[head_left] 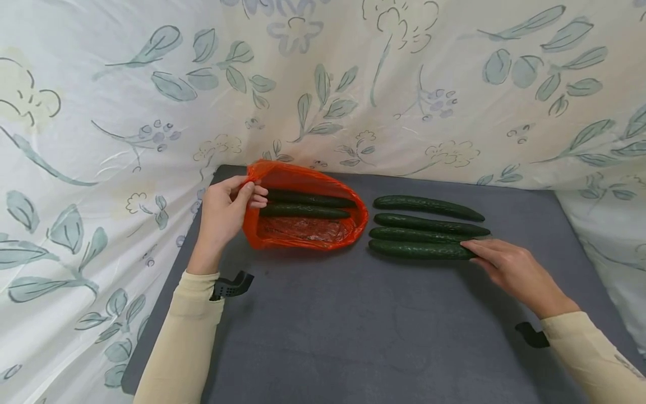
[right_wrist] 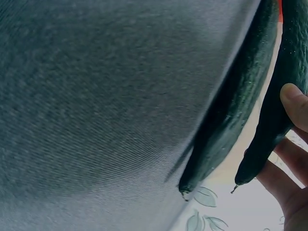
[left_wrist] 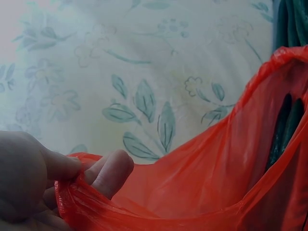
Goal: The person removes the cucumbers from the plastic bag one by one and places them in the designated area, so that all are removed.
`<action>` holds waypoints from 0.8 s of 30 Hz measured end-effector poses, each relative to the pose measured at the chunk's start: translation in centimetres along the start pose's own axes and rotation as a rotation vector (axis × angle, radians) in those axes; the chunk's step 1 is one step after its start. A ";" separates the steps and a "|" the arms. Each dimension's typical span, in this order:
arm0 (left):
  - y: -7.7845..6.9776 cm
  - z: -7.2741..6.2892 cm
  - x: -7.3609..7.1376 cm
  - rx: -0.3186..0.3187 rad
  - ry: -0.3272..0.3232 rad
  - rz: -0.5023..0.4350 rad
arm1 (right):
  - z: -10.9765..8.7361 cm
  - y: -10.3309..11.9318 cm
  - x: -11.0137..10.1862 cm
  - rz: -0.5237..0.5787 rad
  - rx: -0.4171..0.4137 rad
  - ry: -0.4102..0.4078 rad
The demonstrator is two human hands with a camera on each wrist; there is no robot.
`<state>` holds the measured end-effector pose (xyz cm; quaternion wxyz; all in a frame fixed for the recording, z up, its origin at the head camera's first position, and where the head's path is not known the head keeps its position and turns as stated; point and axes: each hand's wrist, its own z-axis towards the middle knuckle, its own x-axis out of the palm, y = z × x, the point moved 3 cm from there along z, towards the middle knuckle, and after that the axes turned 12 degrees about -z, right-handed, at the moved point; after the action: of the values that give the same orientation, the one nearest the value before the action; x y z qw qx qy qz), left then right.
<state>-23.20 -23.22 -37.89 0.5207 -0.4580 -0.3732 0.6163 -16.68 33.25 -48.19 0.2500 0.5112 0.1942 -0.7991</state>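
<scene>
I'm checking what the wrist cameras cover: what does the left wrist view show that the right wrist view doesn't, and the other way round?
Only the left wrist view: the left hand pinching the red bag by its rim, and two cucumbers inside it.
Only the right wrist view: the right hand holding a cucumber with a thin stalk at its end.
Both: cucumbers, the flowered cloth and, only as a likely red sliver on the right, the bag.

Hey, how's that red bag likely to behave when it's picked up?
The red bag looks thin and creases where the left hand pinches it, so it's probably floppy and light. The two cucumbers inside may slide if it tilts.
</scene>
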 end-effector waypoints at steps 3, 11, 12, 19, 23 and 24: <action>0.0 0.1 0.0 -0.002 0.000 -0.002 | -0.2 -0.2 0.5 0.017 -0.005 0.012; 0.1 0.2 0.0 0.001 0.000 -0.016 | -0.5 -0.4 1.9 0.008 0.045 0.093; 0.1 0.2 0.0 0.000 0.000 -0.017 | -0.5 -0.5 2.0 0.007 0.052 0.104; 0.2 0.1 -0.1 -0.014 -0.003 -0.009 | -0.6 -0.5 2.7 -0.014 0.044 0.140; 0.3 0.0 0.0 -0.014 -0.005 -0.002 | -0.6 -0.3 2.9 -0.023 0.037 0.126; 0.3 0.0 0.0 -0.014 -0.005 -0.002 | -0.6 -0.3 2.9 -0.029 0.036 0.123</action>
<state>-23.32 -23.29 -38.18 0.5172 -0.4596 -0.3794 0.6143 -17.45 33.21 -51.11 0.2169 0.5610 0.2023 -0.7728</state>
